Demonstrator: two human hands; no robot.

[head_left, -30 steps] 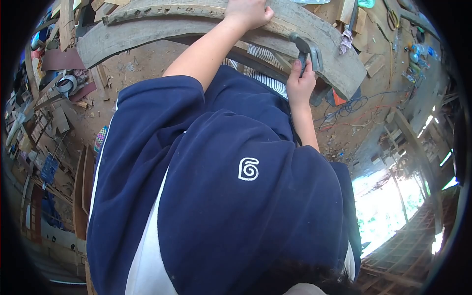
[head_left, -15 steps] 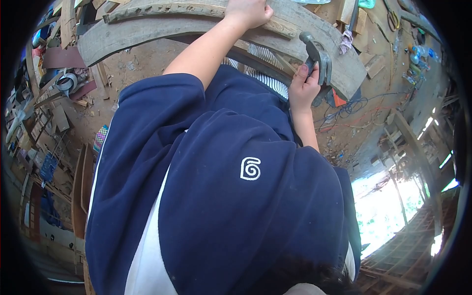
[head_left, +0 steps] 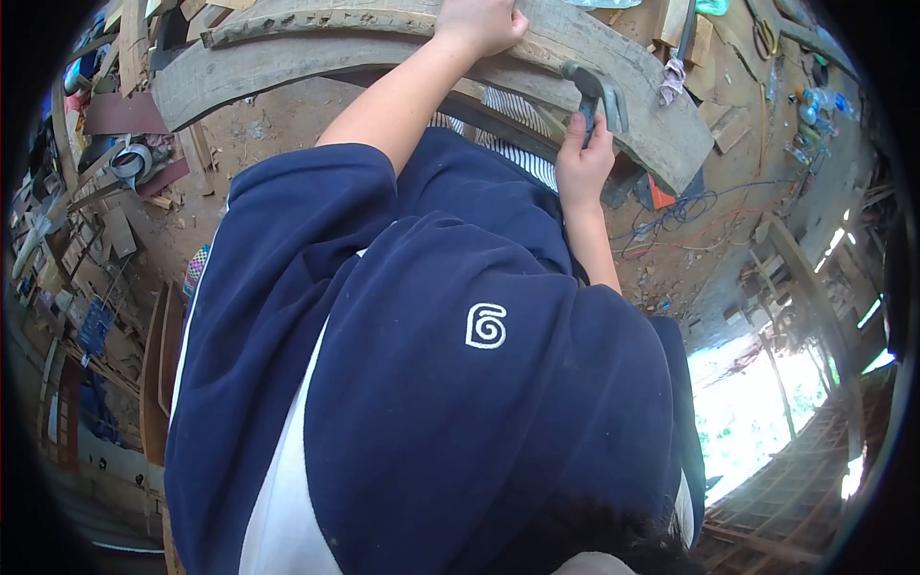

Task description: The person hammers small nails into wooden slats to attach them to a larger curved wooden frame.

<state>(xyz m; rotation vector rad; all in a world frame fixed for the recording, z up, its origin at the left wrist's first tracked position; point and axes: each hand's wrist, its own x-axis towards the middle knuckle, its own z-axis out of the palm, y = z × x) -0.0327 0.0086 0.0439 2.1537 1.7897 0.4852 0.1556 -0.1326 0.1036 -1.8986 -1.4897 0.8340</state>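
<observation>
- The claw hammer (head_left: pixel 586 88) is over the near edge of the curved wooden surface (head_left: pixel 661 139), close to the right end of the wood strip (head_left: pixel 326 19); whether it touches, I can't tell.
- I'd judge it head-heavy, stiff and hard to break; best held low on the handle for a swing, higher for control.
- The right hand (head_left: pixel 583 171) has its grip clamped on the hammer's handle, thumb along it.
- The left hand (head_left: pixel 482 24) is closed at the strip; whether its grip clamps anything, I can't tell. The strip looks light, rigid and rough, easiest to steady along its length.
- The dark shirt (head_left: pixel 412 402) bears a white spiral emblem (head_left: pixel 486 326); I can't read any words or labels.
</observation>
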